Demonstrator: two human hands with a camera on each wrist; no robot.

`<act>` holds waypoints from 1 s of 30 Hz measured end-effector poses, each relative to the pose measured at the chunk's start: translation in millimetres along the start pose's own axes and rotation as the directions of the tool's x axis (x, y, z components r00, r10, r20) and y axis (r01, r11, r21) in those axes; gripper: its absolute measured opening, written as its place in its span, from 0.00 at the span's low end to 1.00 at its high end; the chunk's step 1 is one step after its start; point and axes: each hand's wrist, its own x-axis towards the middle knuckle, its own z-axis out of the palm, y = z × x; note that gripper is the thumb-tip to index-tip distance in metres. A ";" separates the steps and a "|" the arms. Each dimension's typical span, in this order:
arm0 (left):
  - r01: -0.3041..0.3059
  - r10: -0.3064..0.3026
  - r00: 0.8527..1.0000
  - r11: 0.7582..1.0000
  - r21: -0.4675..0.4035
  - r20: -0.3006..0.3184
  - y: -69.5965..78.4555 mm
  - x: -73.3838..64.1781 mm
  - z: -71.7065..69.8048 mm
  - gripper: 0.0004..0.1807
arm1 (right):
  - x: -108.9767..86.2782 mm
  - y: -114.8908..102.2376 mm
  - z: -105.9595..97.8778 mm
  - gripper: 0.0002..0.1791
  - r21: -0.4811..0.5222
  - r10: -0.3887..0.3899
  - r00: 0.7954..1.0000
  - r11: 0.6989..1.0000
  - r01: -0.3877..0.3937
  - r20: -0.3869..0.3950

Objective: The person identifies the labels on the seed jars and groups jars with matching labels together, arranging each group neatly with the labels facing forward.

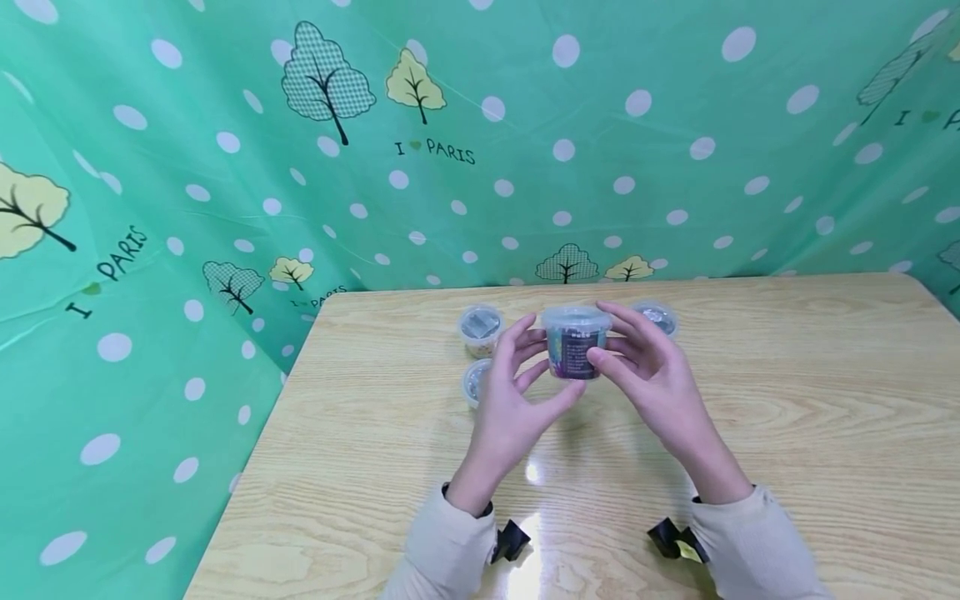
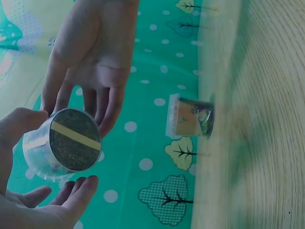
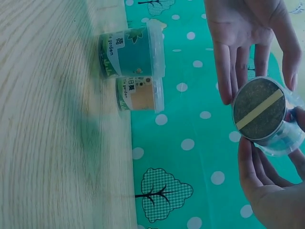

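A small lidded plastic tub [image 1: 577, 346] is held up over the table between both hands, its dark printed label facing the head camera. My right hand [image 1: 660, 387] grips it from the right, thumb across the label and fingers behind. From the left, the curved fingers of my left hand [image 1: 517, 408] reach the tub's side, with the thumb near its base. Both wrist views look up at the tub's base [image 2: 76, 140], where dark grainy contents and a pale yellow strip show. Its lid [image 1: 576, 317] is on.
Two similar tubs stand on the left, one at the back [image 1: 480, 329] and one partly behind my left hand [image 1: 474, 383]. A third tub [image 1: 658, 318] stands behind my right hand. The wooden table [image 1: 337, 467] meets a green dotted cloth [image 1: 562, 150] at the back.
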 end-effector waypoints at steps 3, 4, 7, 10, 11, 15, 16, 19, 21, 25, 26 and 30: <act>0.004 -0.004 1.000 1.000 0.023 -0.003 -1.2 -0.7 1.5 0.47 | 0.3 0.4 1.3 0.30 0.004 -0.010 1.000 1.000 0.010 -0.002; 0.010 -0.010 1.000 1.000 0.026 -0.004 -1.8 -0.8 1.8 0.46 | 0.4 0.4 1.6 0.30 0.002 -0.013 1.000 1.000 0.013 0.001; 0.023 -0.023 1.000 0.999 0.026 -0.010 -3.1 -0.6 1.6 0.46 | 0.5 0.5 1.7 0.31 -0.024 -0.011 1.000 1.000 0.011 0.018; 0.027 -0.027 1.000 0.999 0.017 -0.009 -3.7 -0.2 0.4 0.46 | -0.2 -0.2 -0.4 0.32 -0.049 0.016 0.999 0.999 -0.014 0.039; 0.027 -0.027 1.000 1.000 0.009 -0.008 -3.5 0.0 0.0 0.45 | -0.6 -0.5 -1.1 0.32 -0.053 0.027 0.999 0.998 -0.024 0.047; 0.020 -0.020 1.000 0.999 -0.032 0.010 -3.1 0.3 -1.3 0.45 | -2.3 -2.3 -2.5 0.33 -0.041 0.061 0.995 0.997 -0.058 0.076; 0.018 -0.017 1.000 0.999 -0.044 0.016 -3.0 0.4 -1.4 0.44 | -2.5 -2.7 -2.4 0.33 -0.035 0.066 0.995 0.997 -0.063 0.080; 0.018 -0.016 1.000 0.998 -0.064 0.026 -3.4 0.5 -1.2 0.44 | -2.8 -3.3 -1.4 0.33 -0.020 0.069 0.995 0.997 -0.068 0.078; 0.015 -0.014 1.000 0.998 -0.062 0.017 -3.7 0.4 -0.6 0.45 | -2.6 -3.2 -0.3 0.33 -0.016 0.067 0.996 0.998 -0.066 0.066; -0.007 0.007 1.000 1.000 -0.002 -0.022 -4.1 -1.0 1.3 0.47 | -1.8 -1.6 2.4 0.33 0.000 0.052 0.998 0.999 -0.052 0.034; -0.015 0.015 0.999 1.000 0.016 -0.031 -4.4 -1.2 1.9 0.47 | -1.7 -1.1 3.1 0.33 0.000 0.048 0.998 0.999 -0.048 0.027; -0.039 0.042 0.998 0.997 0.060 -0.051 -5.7 -1.6 3.1 0.47 | -1.3 0.6 5.4 0.34 -0.012 0.021 1.000 1.000 -0.021 0.013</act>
